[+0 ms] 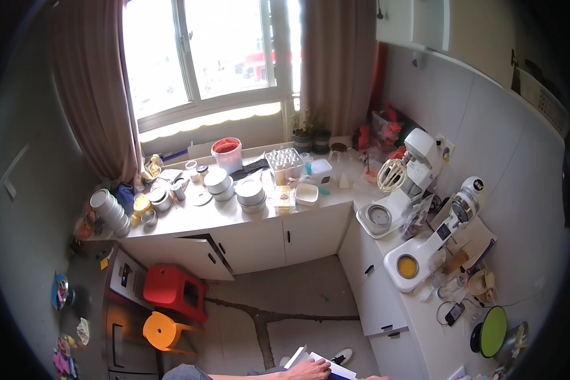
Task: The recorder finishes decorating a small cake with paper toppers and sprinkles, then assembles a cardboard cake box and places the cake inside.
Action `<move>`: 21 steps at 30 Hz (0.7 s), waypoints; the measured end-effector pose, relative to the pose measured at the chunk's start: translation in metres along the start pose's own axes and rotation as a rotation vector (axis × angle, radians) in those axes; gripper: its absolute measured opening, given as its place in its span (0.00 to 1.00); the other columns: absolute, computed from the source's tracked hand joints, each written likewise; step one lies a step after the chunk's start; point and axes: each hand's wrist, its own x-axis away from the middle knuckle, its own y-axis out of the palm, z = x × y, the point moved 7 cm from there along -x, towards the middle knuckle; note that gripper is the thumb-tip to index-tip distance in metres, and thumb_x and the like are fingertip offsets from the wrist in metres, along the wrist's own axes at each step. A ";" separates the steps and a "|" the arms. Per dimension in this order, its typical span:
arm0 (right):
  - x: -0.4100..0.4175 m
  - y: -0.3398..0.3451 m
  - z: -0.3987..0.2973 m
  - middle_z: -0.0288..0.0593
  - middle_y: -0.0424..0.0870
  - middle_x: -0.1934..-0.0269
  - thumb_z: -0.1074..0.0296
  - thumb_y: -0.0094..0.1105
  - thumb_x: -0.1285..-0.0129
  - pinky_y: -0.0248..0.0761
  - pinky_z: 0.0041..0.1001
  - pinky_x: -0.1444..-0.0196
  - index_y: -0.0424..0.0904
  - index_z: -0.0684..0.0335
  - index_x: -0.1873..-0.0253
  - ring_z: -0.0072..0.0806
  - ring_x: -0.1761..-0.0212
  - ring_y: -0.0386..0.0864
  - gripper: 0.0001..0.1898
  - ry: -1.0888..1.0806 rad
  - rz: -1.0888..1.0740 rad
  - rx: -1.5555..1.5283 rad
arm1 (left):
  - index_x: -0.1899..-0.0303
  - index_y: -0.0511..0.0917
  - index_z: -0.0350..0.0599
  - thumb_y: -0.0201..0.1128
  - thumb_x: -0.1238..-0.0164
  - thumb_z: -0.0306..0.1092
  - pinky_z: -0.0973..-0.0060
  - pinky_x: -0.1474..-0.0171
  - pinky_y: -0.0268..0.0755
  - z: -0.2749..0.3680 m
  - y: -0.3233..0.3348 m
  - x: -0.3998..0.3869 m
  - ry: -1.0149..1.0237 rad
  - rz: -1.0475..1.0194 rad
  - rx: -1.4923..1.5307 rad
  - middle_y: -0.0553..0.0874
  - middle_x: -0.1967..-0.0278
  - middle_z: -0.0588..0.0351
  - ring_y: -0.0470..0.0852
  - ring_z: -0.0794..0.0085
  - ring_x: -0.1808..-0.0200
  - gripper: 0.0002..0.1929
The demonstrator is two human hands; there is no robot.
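Note:
At the bottom edge my left hand (311, 369) lies with its fingers over a white and dark blue object (344, 370), a book or a flat box with raised white flaps. Whether the fingers grip it or only rest on it does not show. Of my right hand (379, 378) only a sliver is in view, just right of the same object; what it touches is cut off by the picture's edge. A grey-clad knee (187, 372) and a white-soled shoe (343, 356) are close by.
A red stool (168, 287) and an orange stool (161, 331) stand at the left. Cake tins (251, 192), tubs and a red-rimmed bucket (227, 154) crowd the window counter. Two white stand mixers (420, 156) and a green turntable (495, 331) occupy the right counter. One cupboard door (204, 254) stands ajar.

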 end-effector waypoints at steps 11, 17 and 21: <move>0.004 0.018 -0.072 0.47 0.89 0.53 0.69 0.62 0.32 0.77 0.35 0.50 0.88 0.67 0.51 0.44 0.54 0.85 0.11 -0.162 0.039 0.582 | 0.85 0.79 0.49 0.66 0.52 0.43 0.58 0.70 0.73 0.016 0.022 0.018 0.128 0.114 0.153 0.79 0.81 0.51 0.83 0.55 0.71 0.12; -0.014 0.026 -0.067 0.47 0.89 0.52 0.69 0.61 0.32 0.77 0.35 0.49 0.88 0.66 0.51 0.45 0.53 0.85 0.10 -0.047 0.078 0.450 | 0.82 0.83 0.49 0.67 0.53 0.41 0.54 0.61 0.76 0.013 0.032 0.006 0.017 0.038 0.266 0.84 0.77 0.52 0.86 0.52 0.64 0.09; -0.016 0.030 -0.041 0.48 0.89 0.52 0.70 0.61 0.32 0.76 0.35 0.48 0.88 0.66 0.52 0.46 0.52 0.84 0.10 0.051 0.066 0.383 | 0.81 0.85 0.50 0.68 0.54 0.40 0.52 0.56 0.77 -0.008 0.081 0.013 -0.262 -0.122 0.491 0.87 0.74 0.52 0.87 0.51 0.61 0.07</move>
